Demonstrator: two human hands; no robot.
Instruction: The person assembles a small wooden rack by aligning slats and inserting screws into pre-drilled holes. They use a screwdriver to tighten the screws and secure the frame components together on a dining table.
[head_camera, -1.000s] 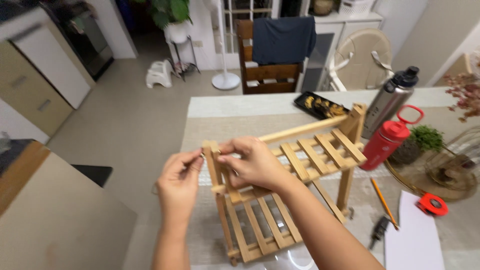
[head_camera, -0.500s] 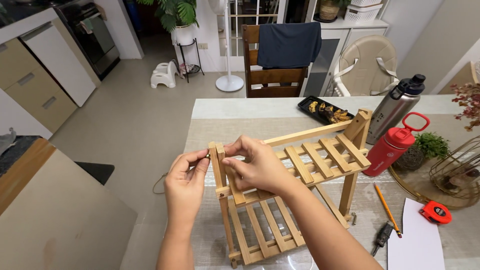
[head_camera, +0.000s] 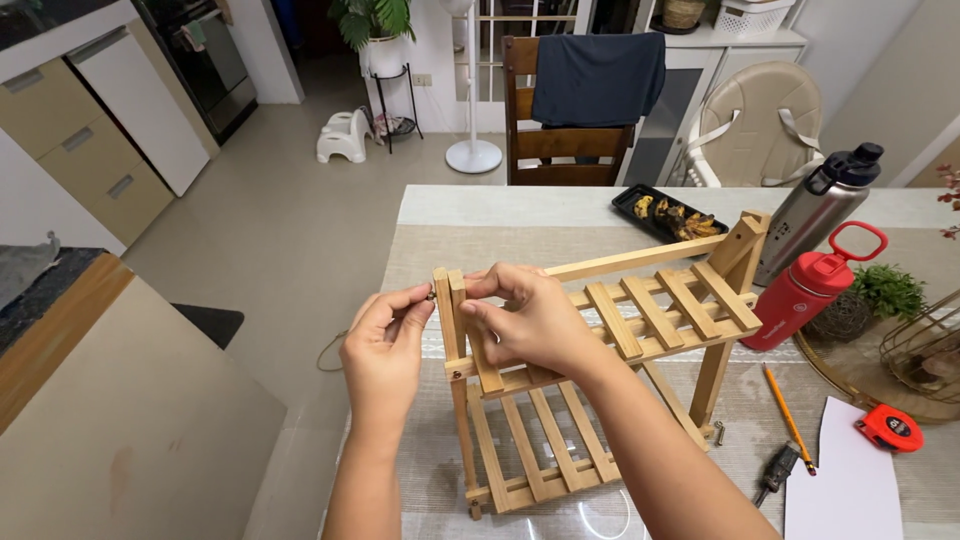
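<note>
Small two-tier slatted wooden rack, upright on the table runner, a bolt at its top corner.

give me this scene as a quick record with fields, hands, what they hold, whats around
left hand: fingertips pinch a small dark fastener at the top of the rack's near post
right hand: grips the top of that post and the upper shelf
rack: small wooden slatted rack, two shelves, upright on a table
right of rack: red bottle, steel bottle, pencil, red tape measure, white paper
behind: black tray of food, wooden chair with dark cloth
</note>
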